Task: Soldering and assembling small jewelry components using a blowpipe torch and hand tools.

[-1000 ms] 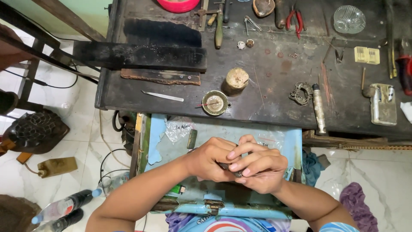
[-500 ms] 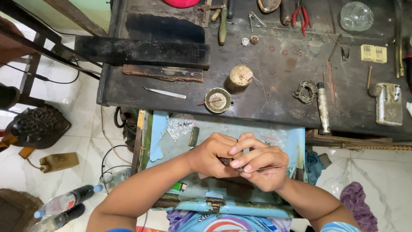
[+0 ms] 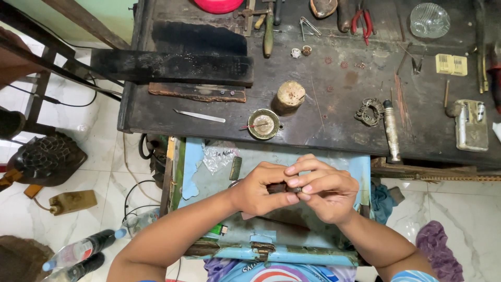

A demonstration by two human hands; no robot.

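Both hands — left hand [image 3: 259, 188] and right hand [image 3: 322, 189] — met over the blue drawer [image 3: 360, 169] below the tabletop [image 3: 334, 120], each grip closed on a small dark piece [image 3: 282, 187], apparently steadying it for fingertip work.

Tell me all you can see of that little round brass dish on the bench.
The brass dish is small, round and shallow, with a dull yellow metal rim and a paler, greyish middle. It sits flat near the front edge of the dark bench, just left of a short wooden stump that stands close beside it. A thin stick with a reddish end lies across it, poking out to the left. Neither hand touches it; both are lower down, over the blue drawer.
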